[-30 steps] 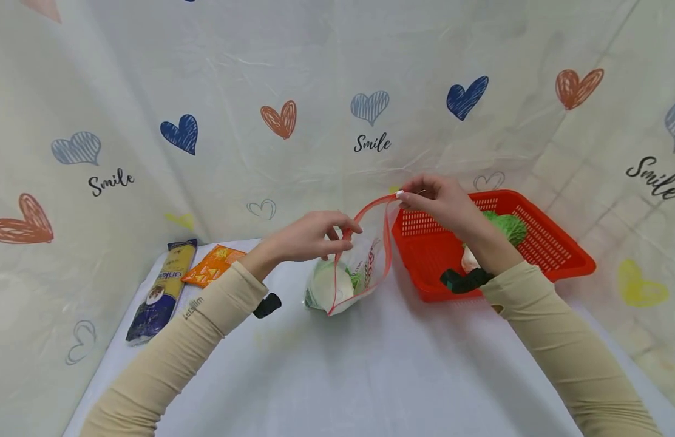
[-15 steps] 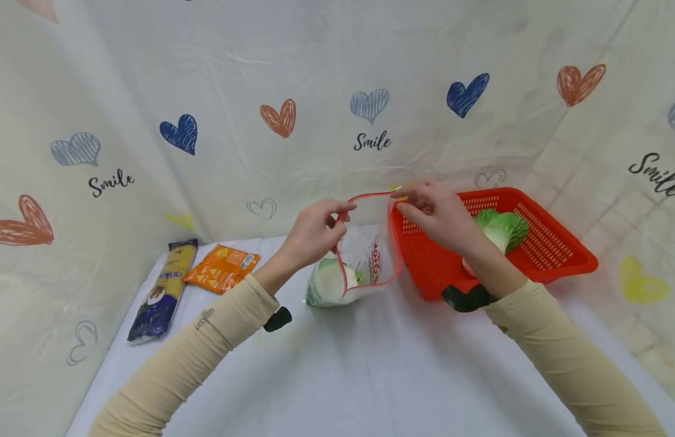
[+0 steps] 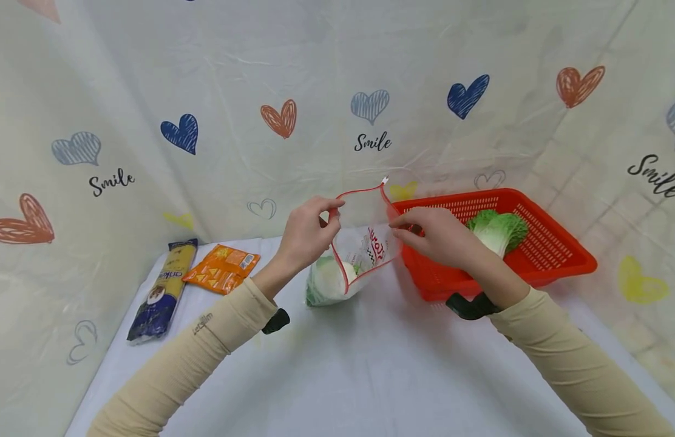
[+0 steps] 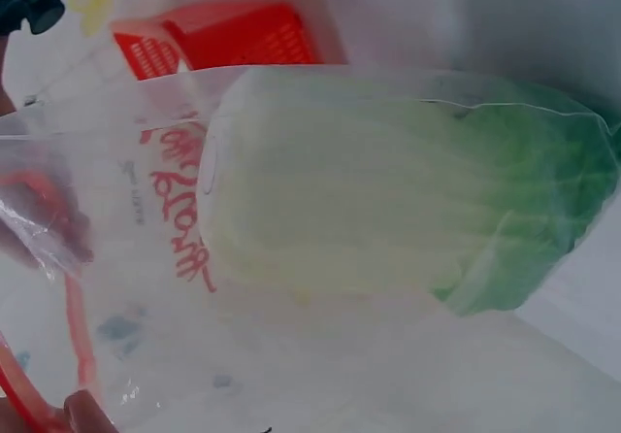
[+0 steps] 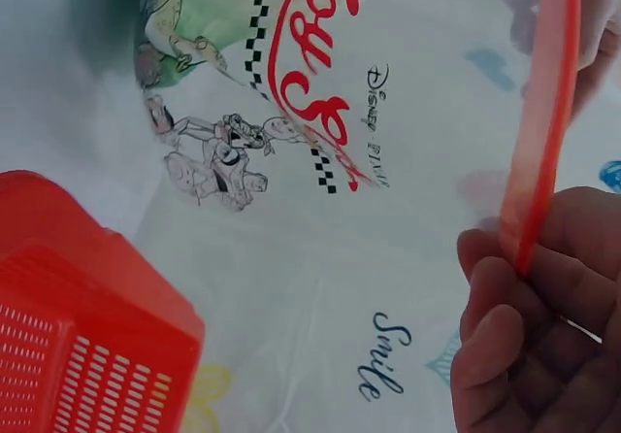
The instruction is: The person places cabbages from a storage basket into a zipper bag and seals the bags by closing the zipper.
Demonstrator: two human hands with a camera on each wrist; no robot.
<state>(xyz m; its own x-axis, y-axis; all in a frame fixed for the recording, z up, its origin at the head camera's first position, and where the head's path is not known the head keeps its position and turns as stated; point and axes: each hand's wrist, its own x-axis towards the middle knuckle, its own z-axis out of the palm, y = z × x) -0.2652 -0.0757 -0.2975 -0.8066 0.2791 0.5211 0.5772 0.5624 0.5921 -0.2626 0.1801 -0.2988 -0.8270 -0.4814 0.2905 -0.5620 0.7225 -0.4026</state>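
A clear zip bag (image 3: 378, 246) with a red zip edge and red lettering stands on the white table, its mouth spread wide. Inside it lies a napa cabbage (image 4: 388, 190), its green leafy end at the bottom of the bag. My left hand (image 3: 309, 233) pinches the left side of the red edge. On the right side, my right hand (image 3: 438, 233) pinches the same edge between thumb and fingers, seen close up in the right wrist view. A white zip slider (image 3: 385, 180) sits at the top corner, free of both hands.
A red plastic basket (image 3: 567, 267) stands to the right, behind my right forearm, with another leafy cabbage (image 3: 498, 230) in it. At the left lie an orange packet (image 3: 221, 269) and a long yellow and blue packet (image 3: 162, 291). A patterned curtain (image 3: 315, 67) hangs behind the table.
My right hand has left the corner with the slider and slid down the bag's right edge. My left hand has risen slightly and moved left. The mouth is spread wider.
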